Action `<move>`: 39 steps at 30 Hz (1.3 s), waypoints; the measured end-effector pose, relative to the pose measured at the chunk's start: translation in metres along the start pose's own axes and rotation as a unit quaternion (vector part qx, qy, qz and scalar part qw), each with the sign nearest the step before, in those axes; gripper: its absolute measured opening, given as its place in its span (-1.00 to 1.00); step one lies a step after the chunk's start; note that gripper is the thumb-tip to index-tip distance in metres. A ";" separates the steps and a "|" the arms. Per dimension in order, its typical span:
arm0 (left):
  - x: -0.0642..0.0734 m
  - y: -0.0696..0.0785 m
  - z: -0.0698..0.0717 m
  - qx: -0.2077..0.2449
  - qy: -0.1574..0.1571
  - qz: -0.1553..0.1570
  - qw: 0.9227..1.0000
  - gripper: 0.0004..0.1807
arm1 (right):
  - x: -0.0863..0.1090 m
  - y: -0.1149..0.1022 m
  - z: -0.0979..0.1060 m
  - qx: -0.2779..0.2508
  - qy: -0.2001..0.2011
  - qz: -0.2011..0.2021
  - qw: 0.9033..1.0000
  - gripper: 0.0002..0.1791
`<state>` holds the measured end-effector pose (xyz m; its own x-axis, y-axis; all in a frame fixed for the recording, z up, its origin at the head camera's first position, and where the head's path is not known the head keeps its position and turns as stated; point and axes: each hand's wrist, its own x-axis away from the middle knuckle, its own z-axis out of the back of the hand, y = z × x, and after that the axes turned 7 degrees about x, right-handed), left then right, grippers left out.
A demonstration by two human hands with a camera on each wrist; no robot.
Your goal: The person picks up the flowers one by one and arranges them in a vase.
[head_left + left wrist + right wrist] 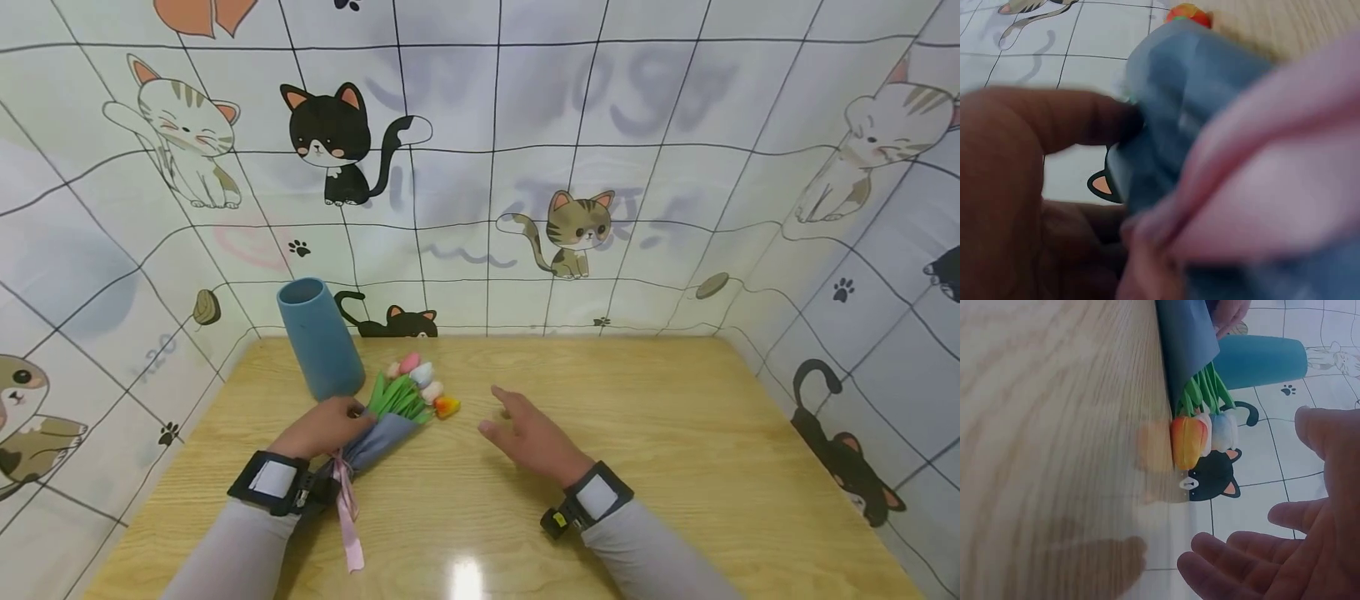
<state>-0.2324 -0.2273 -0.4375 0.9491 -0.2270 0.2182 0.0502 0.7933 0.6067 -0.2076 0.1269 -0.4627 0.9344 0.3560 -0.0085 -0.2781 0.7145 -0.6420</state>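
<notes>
A bouquet of tulips (400,398) in pink, white, pale blue and orange lies on the table, wrapped in blue-grey paper (381,442) and tied with a pink ribbon (347,517). My left hand (327,427) holds the wrapping at its left side, thumb and fingers at the paper's edge (1166,94); part of that grip is hidden. To the right of the flowers, my right hand (534,435) hovers over the table with its fingers spread and nothing in it. The right wrist view shows the orange tulip (1188,442) apart from those fingers.
Behind the left hand stands a blue vase (318,337), upright near the table's back left corner. Walls (465,183) covered with cat-printed sheeting close off the back and both sides of the wooden table (675,433).
</notes>
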 end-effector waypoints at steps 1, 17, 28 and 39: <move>0.000 0.000 0.000 0.003 -0.008 0.001 1.000 -0.46 | 0.000 -0.001 -0.001 -0.009 -0.002 0.000 1.000 -0.18; 0.006 0.004 -0.010 0.050 -0.028 -0.002 0.998 -0.58 | -0.003 -0.023 -0.026 -0.112 -0.078 -0.011 0.991 -0.25; 0.002 0.007 -0.027 0.097 -0.032 0.003 0.995 -0.40 | -0.009 -0.050 -0.044 -0.104 -0.092 0.011 0.990 -0.30; 0.003 0.010 -0.033 0.167 -0.041 0.019 0.985 -0.52 | -0.017 -0.061 -0.063 -0.153 -0.026 -0.013 0.988 -0.25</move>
<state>-0.2184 -0.2013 -0.4559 0.9192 -0.2563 0.2991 -0.1032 0.5761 0.8108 -0.1924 0.0392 -0.4722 0.9256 0.3759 0.0441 -0.1671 0.5105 -0.8435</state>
